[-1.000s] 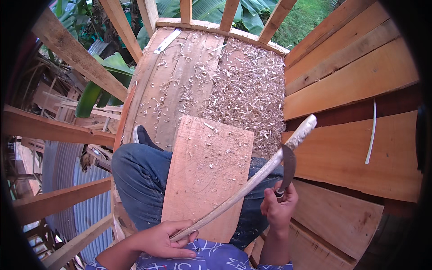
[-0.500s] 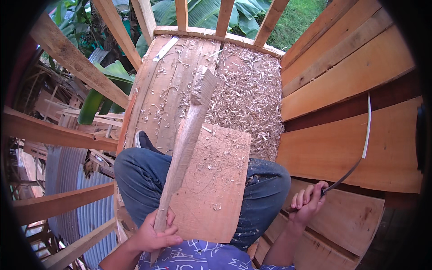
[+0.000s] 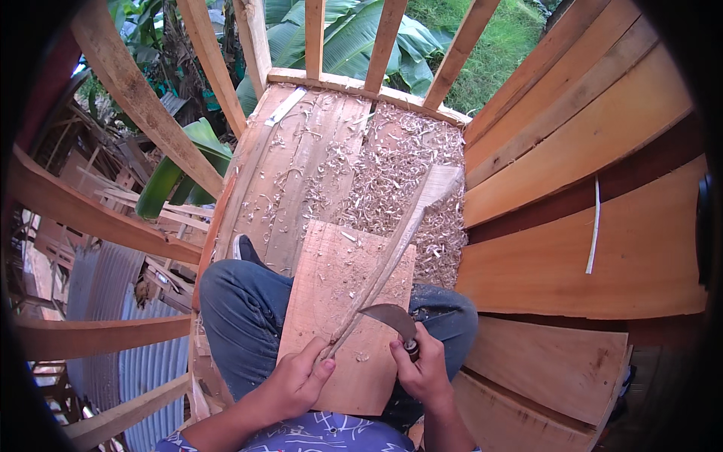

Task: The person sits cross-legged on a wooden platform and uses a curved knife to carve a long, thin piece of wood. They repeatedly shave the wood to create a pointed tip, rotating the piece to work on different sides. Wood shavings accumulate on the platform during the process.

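My left hand (image 3: 300, 383) is closed round the thin near end of a long, roughly carved wooden piece (image 3: 393, 255). The piece slants away to the right and widens into a block-like far end. My right hand (image 3: 425, 369) grips the dark handle of a curved knife (image 3: 395, 318), whose broad blade points left. The blade's tip lies at the wood's right edge, a little ahead of my left hand; whether it touches cannot be told. Beneath both, a flat wooden board (image 3: 312, 290) rests across my lap, sprinkled with small chips.
Pale wood shavings (image 3: 440, 241) cover the plank floor (image 3: 290, 196) ahead. Upright wooden slats (image 3: 316, 38) fence the front and left; overlapping boards (image 3: 572, 260) form the right side. A white strip (image 3: 593, 226) sits against those boards. Corrugated metal sheets (image 3: 154, 369) lie beyond the left slats.
The knife has swung in from the far right to the wooden piece. That piece has tipped lower, its far end now further right. My left hand has moved slightly right.
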Action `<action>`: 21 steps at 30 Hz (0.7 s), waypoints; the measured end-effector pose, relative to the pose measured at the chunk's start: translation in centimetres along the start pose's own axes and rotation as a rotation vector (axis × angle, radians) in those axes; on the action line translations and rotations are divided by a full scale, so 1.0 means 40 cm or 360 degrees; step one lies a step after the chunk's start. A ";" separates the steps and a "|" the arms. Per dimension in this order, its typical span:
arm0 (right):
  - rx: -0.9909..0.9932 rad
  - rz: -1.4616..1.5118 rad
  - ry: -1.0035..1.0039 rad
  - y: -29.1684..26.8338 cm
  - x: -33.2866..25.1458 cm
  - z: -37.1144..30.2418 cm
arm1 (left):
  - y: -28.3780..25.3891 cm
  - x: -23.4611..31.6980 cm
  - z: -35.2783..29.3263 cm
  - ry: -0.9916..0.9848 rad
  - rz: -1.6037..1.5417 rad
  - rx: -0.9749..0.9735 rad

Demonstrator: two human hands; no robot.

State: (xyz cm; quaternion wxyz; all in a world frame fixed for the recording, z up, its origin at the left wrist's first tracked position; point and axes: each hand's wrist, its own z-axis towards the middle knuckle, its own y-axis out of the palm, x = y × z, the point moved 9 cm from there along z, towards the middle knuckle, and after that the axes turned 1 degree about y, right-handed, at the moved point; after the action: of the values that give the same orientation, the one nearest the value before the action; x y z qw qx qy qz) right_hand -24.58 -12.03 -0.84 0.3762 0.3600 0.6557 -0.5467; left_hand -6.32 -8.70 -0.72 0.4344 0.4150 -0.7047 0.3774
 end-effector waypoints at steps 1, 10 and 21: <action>-0.0088 -0.0007 0.0152 -0.005 -0.003 -0.001 | -0.002 0.004 0.000 -0.0010 0.0044 -0.0010; 0.0536 -0.0380 -0.0264 -0.186 -0.053 0.056 | 0.011 0.040 -0.070 -0.0003 -0.0006 -0.0204; 0.0218 -0.0541 -0.0255 -0.120 -0.080 0.090 | -0.003 0.026 -0.104 -0.0101 -0.0130 -0.0388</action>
State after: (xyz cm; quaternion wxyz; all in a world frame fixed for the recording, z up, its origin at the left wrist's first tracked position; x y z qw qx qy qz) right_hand -27.01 -16.45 3.71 0.3041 0.2243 0.6362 -0.6726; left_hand -5.27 -5.28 1.69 0.4740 0.3993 -0.7413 0.2577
